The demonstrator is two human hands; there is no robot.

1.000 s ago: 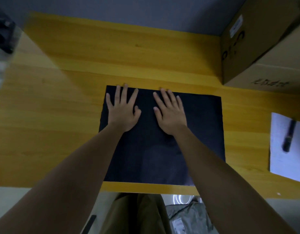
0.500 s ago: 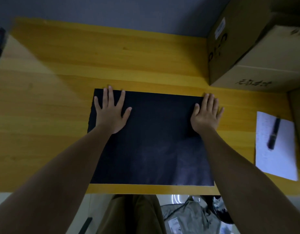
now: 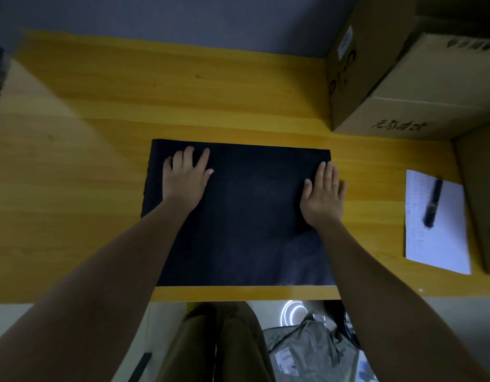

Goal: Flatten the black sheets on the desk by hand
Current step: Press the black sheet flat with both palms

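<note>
A black rectangular sheet [image 3: 246, 216] lies flat on the yellow wooden desk [image 3: 100, 161], close to the near edge. My left hand [image 3: 184, 179] rests palm down on the sheet's far left part, fingers slightly curled. My right hand [image 3: 322, 194] presses palm down at the sheet's right edge, its outer fingers reaching over onto the wood. Neither hand holds anything. A faint crease shows in the sheet's near right part.
Cardboard boxes [image 3: 403, 73] stand at the back right corner, another at the far right edge. A white paper [image 3: 436, 224] with a black pen [image 3: 432, 205] on it lies right of the sheet. A grey bag [image 3: 312, 351] sits on the floor below.
My right hand slid from the sheet's middle out to its right edge, then drew back toward me a little. My left hand stayed near the far left corner and its fingers curled.
</note>
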